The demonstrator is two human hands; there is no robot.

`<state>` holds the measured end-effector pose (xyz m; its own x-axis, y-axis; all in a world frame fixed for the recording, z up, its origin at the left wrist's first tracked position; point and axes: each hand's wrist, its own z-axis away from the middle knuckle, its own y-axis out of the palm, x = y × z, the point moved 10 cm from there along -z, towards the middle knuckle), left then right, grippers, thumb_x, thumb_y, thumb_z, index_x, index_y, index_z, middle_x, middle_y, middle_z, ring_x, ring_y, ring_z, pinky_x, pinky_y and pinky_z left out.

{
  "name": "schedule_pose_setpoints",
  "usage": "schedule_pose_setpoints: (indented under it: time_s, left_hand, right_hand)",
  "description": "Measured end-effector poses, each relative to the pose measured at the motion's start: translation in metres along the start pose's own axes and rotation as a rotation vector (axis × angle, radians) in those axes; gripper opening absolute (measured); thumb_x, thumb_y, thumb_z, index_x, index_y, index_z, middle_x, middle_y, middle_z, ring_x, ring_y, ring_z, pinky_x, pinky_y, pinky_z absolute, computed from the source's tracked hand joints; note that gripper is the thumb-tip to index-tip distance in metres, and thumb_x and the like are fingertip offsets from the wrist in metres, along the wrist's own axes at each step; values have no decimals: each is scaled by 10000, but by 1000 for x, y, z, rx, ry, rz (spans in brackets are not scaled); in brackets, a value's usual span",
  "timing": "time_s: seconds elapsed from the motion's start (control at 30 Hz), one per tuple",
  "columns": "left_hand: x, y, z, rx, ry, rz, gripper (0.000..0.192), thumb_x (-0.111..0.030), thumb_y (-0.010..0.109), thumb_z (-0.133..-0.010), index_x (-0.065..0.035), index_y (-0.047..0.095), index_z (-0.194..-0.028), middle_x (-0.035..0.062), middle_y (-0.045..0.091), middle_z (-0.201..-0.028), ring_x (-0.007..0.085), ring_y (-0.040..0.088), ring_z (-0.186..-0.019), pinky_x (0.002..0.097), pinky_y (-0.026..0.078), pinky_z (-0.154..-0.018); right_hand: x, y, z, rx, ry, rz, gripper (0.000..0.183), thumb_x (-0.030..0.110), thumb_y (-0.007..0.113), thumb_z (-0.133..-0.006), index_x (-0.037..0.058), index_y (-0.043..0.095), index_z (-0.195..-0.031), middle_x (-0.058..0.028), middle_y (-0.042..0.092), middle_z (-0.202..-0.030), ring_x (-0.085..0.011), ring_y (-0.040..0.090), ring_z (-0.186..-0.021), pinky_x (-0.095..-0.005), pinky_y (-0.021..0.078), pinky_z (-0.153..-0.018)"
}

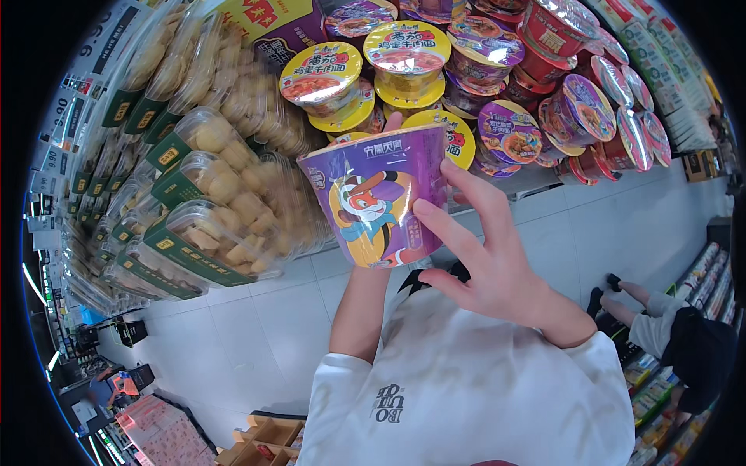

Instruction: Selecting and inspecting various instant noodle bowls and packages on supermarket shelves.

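Note:
A purple instant-noodle cup [373, 204] with a cartoon figure on its side is held up in front of my chest, tilted. My left hand [394, 121] is mostly hidden behind the cup and supports it, with one fingertip showing above the rim. With fingers spread, my right hand [495, 256] rests two fingertips against the cup's right side; its thumb stands apart from it. Just beyond the cup are yellow-lidded noodle bowls [407, 49], stacked on the display.
Clear plastic boxes of pastries [215, 236] with green bands fill the display's left. Purple noodle bowls [510, 133] and red noodle tubs [553, 35] are stacked to the right. A person [670, 338] is beside shelves at right; another person [108, 387] is at lower left. Tiled floor [250, 343] lies below.

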<state>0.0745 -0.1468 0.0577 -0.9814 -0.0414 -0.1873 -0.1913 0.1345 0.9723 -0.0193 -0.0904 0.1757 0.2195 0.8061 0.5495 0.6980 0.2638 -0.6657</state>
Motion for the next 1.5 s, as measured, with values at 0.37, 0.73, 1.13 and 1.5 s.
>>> schedule_pose_setpoints:
  time_s: [0.37, 0.73, 1.13, 1.5]
  left_hand:
    - [14, 6, 1, 28, -110, 34, 560, -401, 483, -927, 5, 409, -1307, 198, 500, -1240, 280, 603, -1035, 386, 550, -801]
    - [-25, 3, 19, -100, 162, -243, 605, -488, 386, -955, -69, 338, -1389, 157, 478, -1320, 269, 530, -1160, 411, 436, -986]
    - [-38, 60, 23, -84, 419, -1173, 601, -343, 322, -1008, -30, 74, -1458, 172, 382, -1324, 192, 465, -1145, 320, 374, -983]
    - [-31, 61, 22, -129, 326, -1138, 568, -364, 243, -1023, -48, 73, -1463, 180, 403, -1317, 198, 493, -1158, 327, 420, -962]
  right_hand:
    - [-1, 0, 8, 8, -15, -46, 709, 149, 793, -633, 94, 516, -1284, -230, 323, -1412, -384, 391, -1244, -437, 454, -915]
    - [-60, -9, 14, -65, 407, -569, 1136, 586, 767, -663, 33, 172, -1456, -169, 304, -1451, -281, 384, -1296, -394, 366, -989]
    - [-84, 11, 18, -172, 537, -885, 1118, 355, 819, -706, 10, 64, -1455, -168, 403, -1319, -225, 453, -1206, -357, 379, -1007]
    - [-85, 8, 23, -176, 508, -838, 1126, 332, 820, -716, -15, 47, -1458, -155, 404, -1308, -211, 456, -1197, -343, 387, -998]
